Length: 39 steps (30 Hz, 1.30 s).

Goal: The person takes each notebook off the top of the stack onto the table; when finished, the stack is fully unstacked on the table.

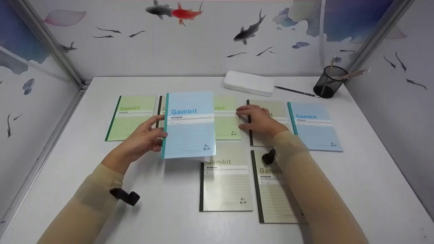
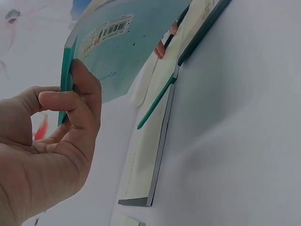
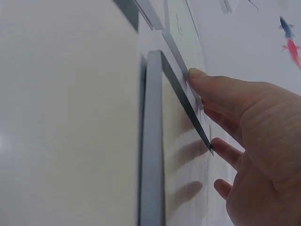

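Observation:
My left hand [image 1: 144, 140] grips a blue notebook [image 1: 190, 127] by its green spine, raised above the table. The left wrist view shows the thumb and fingers pinching that spine, with a barcode on the back cover. Part of a green notebook [image 1: 229, 122] and most of a beige one [image 1: 160, 105] are hidden behind it. My right hand [image 1: 259, 118] reaches over a beige notebook [image 1: 268, 137]. Its fingertips are at the right edge of the green notebook. In the right wrist view, the thumb [image 3: 207, 81] lies along that edge and the fingers are spread, loosely bent.
A green notebook [image 1: 130, 118] lies at left and a blue one [image 1: 317, 127] at right. Two beige notebooks [image 1: 226, 186] [image 1: 278, 196] lie in front. Behind are a white case [image 1: 249, 83], a pencil [image 1: 295, 91] and a mesh pencil cup [image 1: 329, 83]. Printed walls surround the table.

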Each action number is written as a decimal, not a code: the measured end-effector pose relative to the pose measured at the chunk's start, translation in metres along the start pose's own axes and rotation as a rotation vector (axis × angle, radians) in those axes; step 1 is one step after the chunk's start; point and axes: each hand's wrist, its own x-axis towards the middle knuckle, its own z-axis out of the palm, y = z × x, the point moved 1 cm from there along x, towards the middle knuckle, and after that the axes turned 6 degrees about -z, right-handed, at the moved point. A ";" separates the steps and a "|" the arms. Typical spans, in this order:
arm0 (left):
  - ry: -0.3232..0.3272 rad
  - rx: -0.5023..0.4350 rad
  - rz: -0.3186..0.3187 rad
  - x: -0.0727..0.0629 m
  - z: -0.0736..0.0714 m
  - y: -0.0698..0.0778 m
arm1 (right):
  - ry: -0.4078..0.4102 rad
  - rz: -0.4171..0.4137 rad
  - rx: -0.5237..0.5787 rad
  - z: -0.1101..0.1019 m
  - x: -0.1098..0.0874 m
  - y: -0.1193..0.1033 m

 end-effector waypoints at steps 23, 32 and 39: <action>-0.218 0.295 -0.211 -0.046 -0.041 -0.040 | 0.012 0.012 0.013 0.003 -0.001 -0.005; -0.244 0.392 -0.333 -0.049 -0.037 -0.044 | 0.013 -0.039 0.002 0.002 -0.002 -0.004; -0.154 0.540 -0.437 -0.048 -0.025 -0.039 | 0.015 -0.015 0.028 0.002 -0.004 -0.002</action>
